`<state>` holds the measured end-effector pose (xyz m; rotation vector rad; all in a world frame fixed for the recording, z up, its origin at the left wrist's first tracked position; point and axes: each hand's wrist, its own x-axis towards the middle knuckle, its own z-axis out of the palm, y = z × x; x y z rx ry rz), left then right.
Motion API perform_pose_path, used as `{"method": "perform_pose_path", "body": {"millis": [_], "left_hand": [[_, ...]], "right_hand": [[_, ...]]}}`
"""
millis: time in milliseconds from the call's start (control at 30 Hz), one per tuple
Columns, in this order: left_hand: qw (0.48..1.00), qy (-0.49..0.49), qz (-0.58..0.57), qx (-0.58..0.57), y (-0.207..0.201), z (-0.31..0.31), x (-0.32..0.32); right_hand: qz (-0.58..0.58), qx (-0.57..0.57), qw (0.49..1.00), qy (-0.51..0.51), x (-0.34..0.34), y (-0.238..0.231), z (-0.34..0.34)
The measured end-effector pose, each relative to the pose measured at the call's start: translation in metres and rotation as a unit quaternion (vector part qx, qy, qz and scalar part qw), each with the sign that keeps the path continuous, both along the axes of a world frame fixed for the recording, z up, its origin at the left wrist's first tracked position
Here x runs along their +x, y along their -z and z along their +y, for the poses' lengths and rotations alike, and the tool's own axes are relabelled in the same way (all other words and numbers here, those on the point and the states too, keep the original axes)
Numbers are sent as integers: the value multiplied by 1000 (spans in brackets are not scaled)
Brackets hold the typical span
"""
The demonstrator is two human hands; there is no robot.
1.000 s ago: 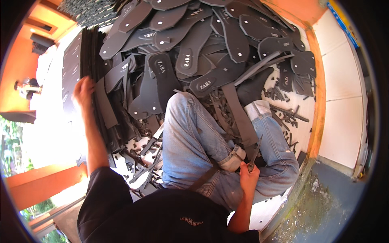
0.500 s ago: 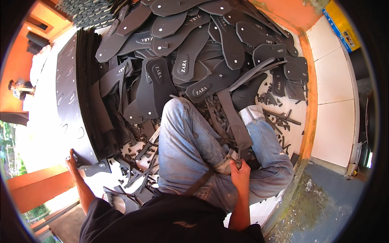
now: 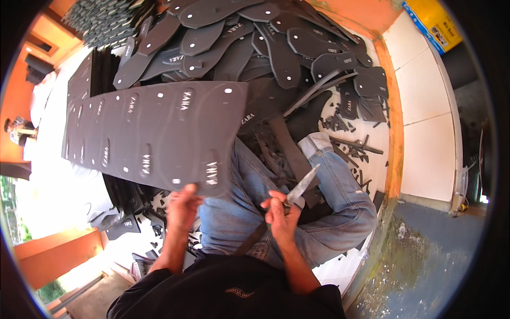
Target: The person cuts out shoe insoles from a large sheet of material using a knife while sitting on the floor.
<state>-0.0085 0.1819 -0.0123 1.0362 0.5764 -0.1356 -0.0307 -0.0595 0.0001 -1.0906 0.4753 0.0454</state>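
Note:
A long dark foam sheet (image 3: 154, 133) printed with sole outlines and pale lettering is raised over my left knee and the pile. My left hand (image 3: 182, 204) pinches its near edge, thumb on top, close to the right-hand corner. In front of my lap my right hand (image 3: 281, 215) is closed round a pair of scissors (image 3: 303, 186), whose pointed metal blades are together and tilt up to the right. Their handles are mostly hidden by my fingers. The blades are apart from the sheet.
Rough-cut dark soles (image 3: 234, 50) are heaped ahead of me. A sheet stack (image 3: 79, 80) stands at the left, partly covered by the raised sheet. Foam scraps (image 3: 340, 123) litter the pale floor round my crossed legs. A low tiled ledge (image 3: 427, 122) runs along the right.
My left hand has come in from the stack at far left, bringing a sheet with it. My right hand has risen and moved left, and the scissor blades now show pointing up.

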Motion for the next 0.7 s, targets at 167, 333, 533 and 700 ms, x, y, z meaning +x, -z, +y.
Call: {"method": "perform_pose_path", "body": {"millis": [167, 333, 533, 700], "left_hand": [[996, 70, 26, -55, -4, -109, 14], [997, 38, 36, -61, -1, -123, 11], [973, -208, -93, -44, -9, -11, 21], [973, -215, -79, -22, -3, 15, 25]], "right_hand": [[13, 31, 995, 96, 13, 18, 21], [41, 51, 986, 153, 24, 11, 2], [13, 23, 958, 285, 34, 6, -97], [-69, -13, 966, 251, 21, -7, -184]]}}
